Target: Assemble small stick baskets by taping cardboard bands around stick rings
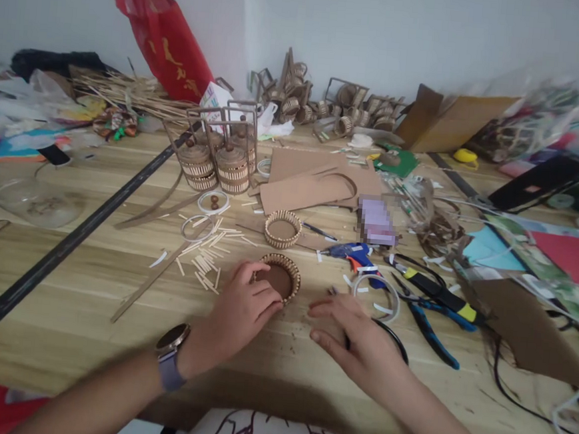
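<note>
My left hand (250,304), with a watch on its wrist, is closed on the near side of a small round basket (294,271). Its rim is ringed with short light sticks and its floor is flat brown. My right hand (360,339) hovers just right of that basket, thumb and fingers apart. Under its palm shows a dark item I cannot make out, with a black loop (395,339) curving out beside it. A second round basket (282,231) sits just behind the first. Many short pale sticks (205,264) lie scattered to the left.
Right of the baskets lie a blue glue gun (351,252), a white tape roll (396,299), blue-handled pliers (433,335) and a yellow-black cutter (441,296). Lidded baskets (233,169) with tall handles stand behind left. Cardboard (302,188) lies farther back; a red bag (166,40) leans on the wall.
</note>
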A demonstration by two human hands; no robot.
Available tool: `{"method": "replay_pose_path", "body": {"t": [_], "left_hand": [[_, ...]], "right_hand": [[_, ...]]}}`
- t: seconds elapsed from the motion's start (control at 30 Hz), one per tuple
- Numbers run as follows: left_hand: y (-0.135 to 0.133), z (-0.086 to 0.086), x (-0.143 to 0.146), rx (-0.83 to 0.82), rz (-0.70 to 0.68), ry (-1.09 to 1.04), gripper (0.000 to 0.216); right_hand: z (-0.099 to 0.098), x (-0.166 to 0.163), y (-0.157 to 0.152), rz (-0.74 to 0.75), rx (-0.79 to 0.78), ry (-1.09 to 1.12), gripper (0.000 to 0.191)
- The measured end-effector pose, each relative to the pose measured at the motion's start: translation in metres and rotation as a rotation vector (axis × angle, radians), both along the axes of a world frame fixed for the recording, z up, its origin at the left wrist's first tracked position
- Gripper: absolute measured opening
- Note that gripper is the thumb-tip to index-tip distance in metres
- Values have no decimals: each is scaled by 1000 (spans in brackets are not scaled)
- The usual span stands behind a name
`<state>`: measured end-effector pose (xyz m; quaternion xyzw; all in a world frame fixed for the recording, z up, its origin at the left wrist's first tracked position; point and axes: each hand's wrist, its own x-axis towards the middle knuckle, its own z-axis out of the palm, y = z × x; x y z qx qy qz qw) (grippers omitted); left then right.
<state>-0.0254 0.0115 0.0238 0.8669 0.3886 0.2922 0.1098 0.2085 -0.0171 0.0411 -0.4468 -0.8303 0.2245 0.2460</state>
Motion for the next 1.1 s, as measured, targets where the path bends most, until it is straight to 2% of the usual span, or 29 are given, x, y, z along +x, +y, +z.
{"method": "replay_pose_path", "body": {"t": [0.3, 0.47, 0.63, 0.73, 0.83, 0.93, 1.1], "left_hand": [[14, -18, -7, 18, 67, 42, 14], [20, -22, -8, 42, 86, 98, 14], [29, -26, -6, 48, 129, 139, 12], [30, -30, -9, 83, 163, 106, 12], [37, -28, -20, 179, 186, 49, 24], [64, -17, -31, 172, 229, 61, 28], [155, 0, -32, -79, 339, 241, 24]], "right_hand": [[-3, 7, 4, 36, -136, -137, 6], [8, 11, 29, 40, -73, -183, 5], [21, 20, 98, -25, 44, -344, 11], [19, 28, 154, -82, 92, -436, 15], [11, 38, 207, -162, 137, -542, 21], [3, 42, 247, -143, 173, -629, 34], [-11, 33, 287, -49, 215, -714, 36]]}}
